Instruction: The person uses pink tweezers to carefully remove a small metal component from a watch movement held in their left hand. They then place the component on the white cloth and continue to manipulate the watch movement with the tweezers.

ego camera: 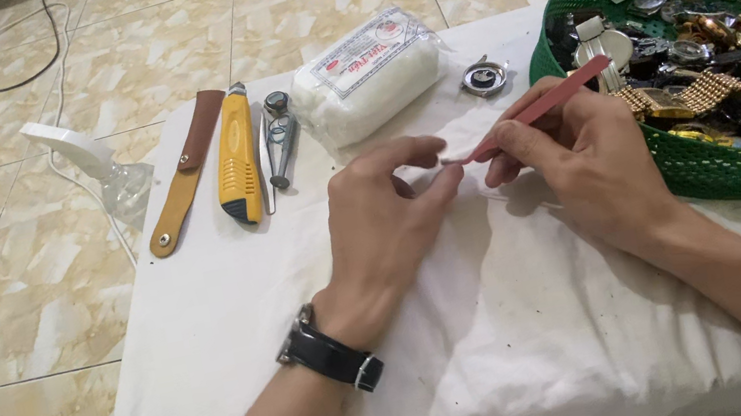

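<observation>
The work looks to be in its early or middle part, judged from how things lie. The right hand [591, 161] pinches a slim pink plastic tweezer-like tool [536, 111] like a pen, its tip pointing at the fingertips of the left hand [391, 209]. The left hand, with a black wristwatch [330, 352] on its wrist, has thumb and forefinger pressed together, seemingly on something tiny; both hands sit near the middle of the white-cloth-covered tabletop [515, 335], toward its far edge.

Along the far left edge lie a brown leather strap-like sheath [186, 169], a yellow-handled utility knife [236, 155] and a small metal watch-opening tool [280, 138], all untouched. A clear bag of white cotton wadding [372, 71] lies at the far edge, and a single round metal watch case [483, 76] lies just beside it on the cloth. The green plastic mesh basket [698, 165] at the far right corner is heaped with watches and metal bracelets, so much seems left to handle.

Whatever the left fingertips hold is too small and too covered to make out. The tool's tip is partly hidden against the fingers. The basket is cut off at the right edge of the view, and its jumbled contents are hard to tell apart.
</observation>
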